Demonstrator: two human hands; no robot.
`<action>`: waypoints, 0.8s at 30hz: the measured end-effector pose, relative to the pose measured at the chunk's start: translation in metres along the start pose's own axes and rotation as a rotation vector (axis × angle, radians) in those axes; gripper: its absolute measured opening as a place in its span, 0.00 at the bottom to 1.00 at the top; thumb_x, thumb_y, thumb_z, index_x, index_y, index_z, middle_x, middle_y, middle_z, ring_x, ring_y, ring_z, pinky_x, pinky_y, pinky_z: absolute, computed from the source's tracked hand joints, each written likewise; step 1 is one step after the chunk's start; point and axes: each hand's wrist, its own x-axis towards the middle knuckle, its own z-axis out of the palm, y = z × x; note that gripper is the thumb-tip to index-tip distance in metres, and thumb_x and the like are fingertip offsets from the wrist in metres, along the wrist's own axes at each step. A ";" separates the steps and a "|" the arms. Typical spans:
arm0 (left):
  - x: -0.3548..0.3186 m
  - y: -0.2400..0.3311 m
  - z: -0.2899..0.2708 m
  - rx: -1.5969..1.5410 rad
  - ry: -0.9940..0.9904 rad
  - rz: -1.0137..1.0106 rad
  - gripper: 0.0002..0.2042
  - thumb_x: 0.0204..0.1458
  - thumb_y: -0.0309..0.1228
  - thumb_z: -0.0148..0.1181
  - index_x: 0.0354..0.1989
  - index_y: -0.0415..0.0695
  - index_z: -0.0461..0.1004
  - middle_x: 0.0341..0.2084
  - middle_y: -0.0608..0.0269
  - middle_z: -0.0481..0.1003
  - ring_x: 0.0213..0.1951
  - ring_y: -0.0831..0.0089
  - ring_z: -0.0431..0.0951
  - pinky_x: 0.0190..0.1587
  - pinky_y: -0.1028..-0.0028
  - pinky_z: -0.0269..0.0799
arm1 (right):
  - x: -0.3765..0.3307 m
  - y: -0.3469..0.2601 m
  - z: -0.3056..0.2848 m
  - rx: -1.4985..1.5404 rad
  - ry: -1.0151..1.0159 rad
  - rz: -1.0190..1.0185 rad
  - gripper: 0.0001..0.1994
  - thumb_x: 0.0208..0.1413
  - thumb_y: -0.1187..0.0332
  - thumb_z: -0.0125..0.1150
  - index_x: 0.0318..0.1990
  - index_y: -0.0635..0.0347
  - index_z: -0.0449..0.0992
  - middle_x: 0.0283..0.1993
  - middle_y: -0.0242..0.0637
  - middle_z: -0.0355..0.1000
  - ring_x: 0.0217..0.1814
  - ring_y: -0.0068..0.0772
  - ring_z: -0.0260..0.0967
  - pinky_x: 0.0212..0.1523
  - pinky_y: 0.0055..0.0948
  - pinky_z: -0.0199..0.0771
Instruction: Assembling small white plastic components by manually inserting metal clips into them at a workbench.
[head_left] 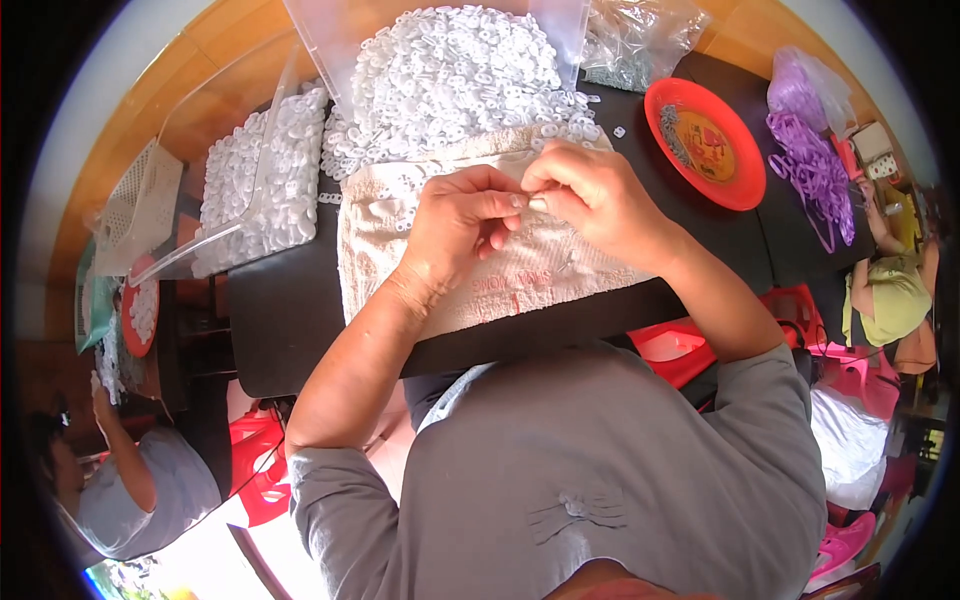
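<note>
Over a cream towel (400, 300) on the dark table, my left hand (455, 220) and my right hand (600, 195) meet fingertip to fingertip. Thumb and forefinger are pinched together on each. Whatever small thing sits between them is too small and covered to make out. Just beyond the fingers, a large heap of small white plastic pieces with holes (450, 80) spills from a clear plastic bin (315, 50) onto the towel's far edge. A few loose white pieces lie on the towel beside my left hand.
At the left stands a clear box (290, 240) of white pieces. To the right are a red plate (745, 180) holding small grey metal bits, a clear bag (640, 35) and purple straps (815, 170). Other people (150, 490) sit on both sides.
</note>
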 end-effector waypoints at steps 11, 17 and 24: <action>-0.006 0.022 -0.006 0.055 0.266 0.165 0.05 0.51 0.25 0.60 0.30 0.36 0.75 0.18 0.63 0.72 0.15 0.79 0.67 0.16 0.80 0.58 | 0.017 0.019 0.006 0.648 0.101 0.302 0.02 0.53 0.78 0.59 0.34 0.63 0.73 0.31 0.26 0.71 0.33 0.17 0.67 0.35 0.17 0.67; -0.019 0.062 -0.033 -0.016 0.451 0.371 0.05 0.50 0.24 0.60 0.27 0.34 0.75 0.18 0.61 0.72 0.16 0.78 0.66 0.18 0.79 0.58 | 0.010 0.041 -0.011 0.937 0.142 0.451 0.05 0.57 0.70 0.55 0.33 0.63 0.72 0.29 0.33 0.72 0.31 0.21 0.68 0.34 0.21 0.65; -0.015 0.012 -0.060 1.015 0.419 0.525 0.02 0.45 0.24 0.62 0.27 0.40 0.78 0.23 0.63 0.75 0.24 0.70 0.75 0.29 0.71 0.70 | 0.002 0.039 -0.004 0.813 0.034 0.460 0.03 0.55 0.72 0.56 0.33 0.62 0.73 0.27 0.31 0.71 0.30 0.19 0.67 0.31 0.20 0.64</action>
